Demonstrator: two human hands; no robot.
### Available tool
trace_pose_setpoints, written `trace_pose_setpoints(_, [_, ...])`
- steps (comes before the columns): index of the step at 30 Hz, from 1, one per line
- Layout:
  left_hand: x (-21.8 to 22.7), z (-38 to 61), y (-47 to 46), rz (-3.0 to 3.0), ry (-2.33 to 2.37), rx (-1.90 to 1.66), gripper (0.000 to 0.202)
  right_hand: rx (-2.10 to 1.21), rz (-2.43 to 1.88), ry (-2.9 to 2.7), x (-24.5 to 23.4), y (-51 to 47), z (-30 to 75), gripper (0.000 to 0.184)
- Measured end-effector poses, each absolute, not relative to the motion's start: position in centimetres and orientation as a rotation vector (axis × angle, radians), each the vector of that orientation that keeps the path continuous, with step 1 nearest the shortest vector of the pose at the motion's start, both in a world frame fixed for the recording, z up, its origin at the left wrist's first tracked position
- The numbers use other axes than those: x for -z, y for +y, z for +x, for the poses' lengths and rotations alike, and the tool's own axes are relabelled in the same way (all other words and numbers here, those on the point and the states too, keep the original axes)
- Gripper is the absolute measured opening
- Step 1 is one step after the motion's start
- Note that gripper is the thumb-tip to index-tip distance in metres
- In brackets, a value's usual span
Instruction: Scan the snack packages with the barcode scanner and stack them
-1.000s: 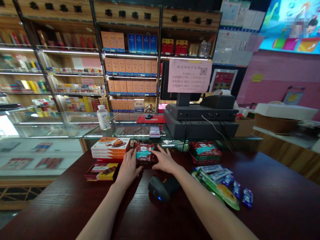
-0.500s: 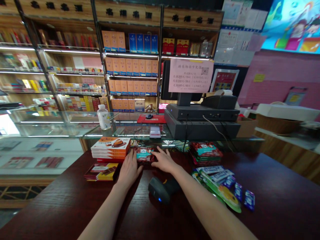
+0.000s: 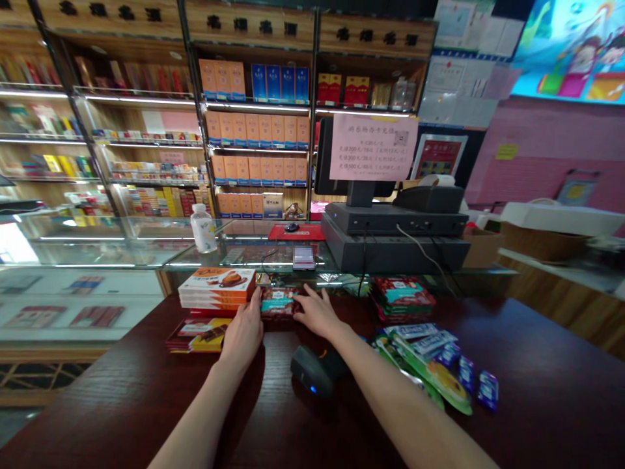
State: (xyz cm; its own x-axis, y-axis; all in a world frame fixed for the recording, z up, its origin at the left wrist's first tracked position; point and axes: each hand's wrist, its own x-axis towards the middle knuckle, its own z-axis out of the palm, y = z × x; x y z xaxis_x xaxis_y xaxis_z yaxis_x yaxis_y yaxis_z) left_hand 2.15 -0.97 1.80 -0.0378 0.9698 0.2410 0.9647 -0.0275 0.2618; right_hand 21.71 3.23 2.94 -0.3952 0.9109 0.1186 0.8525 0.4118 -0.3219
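A red-brown and teal packet (image 3: 279, 303), apparently chocolate, lies flat at the counter's far edge between my hands. My left hand (image 3: 244, 329) is stretched forward, its fingertips between the packet's left edge and a stack of white-and-orange Dove boxes (image 3: 217, 286); whether they press on either is unclear. At the packet's right end, my right hand (image 3: 318, 314) has its fingers spread, with thumb and forefinger by the edge. Beside my left wrist lie red and yellow chocolate bars (image 3: 205, 335). A dark barcode scanner (image 3: 312, 371) rests below, between my forearms.
On the right is a pile of similar red-brown packets (image 3: 403, 298), with green bags (image 3: 434, 378) and several blue snack packs (image 3: 466, 373) nearer me. Past the wooden counter (image 3: 122, 397) stand a glass case, a white bottle (image 3: 204, 228), a phone (image 3: 303, 257) and a till (image 3: 395, 241).
My left hand has drawn slightly back and left, uncovering more of the packet's left end. My right hand has shifted slightly left along the packet's right edge.
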Motion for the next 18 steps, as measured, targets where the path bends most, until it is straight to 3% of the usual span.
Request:
trace_pose_setpoints(10, [-0.3, 1.4, 0.0, 2.270, 2.064, -0.596, 0.086, -0.268, -1.552, -2.357, -3.0, 3.4, 20.9, 0.049])
trace_pose_setpoints(18, [-0.8, 1.7, -0.3, 2.230, 2.110, -0.547, 0.079, -0.283, -1.577, -2.338, -2.5, 3.5, 20.9, 0.047])
